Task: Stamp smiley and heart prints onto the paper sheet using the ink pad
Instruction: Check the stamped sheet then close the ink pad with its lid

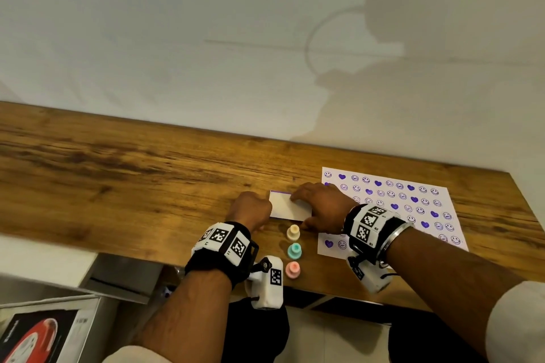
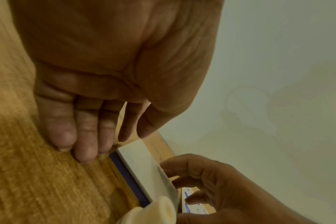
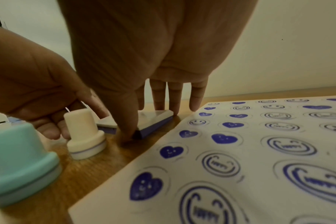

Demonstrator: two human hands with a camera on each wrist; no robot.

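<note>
The ink pad, a flat case with a white lid and a purple base, lies shut on the wooden table. My right hand grips it across its right end, with the thumb on the near edge and the fingers on the far edge. My left hand has its fingers curled, their tips set against the pad's left end. The paper sheet lies to the right, covered with purple smiley and heart prints. A cream stamp stands just in front of the pad.
A teal stamp and a pink stamp stand in a row behind the cream one, toward the table's near edge. A wall runs along the table's far side. A printed box sits on the floor at lower left.
</note>
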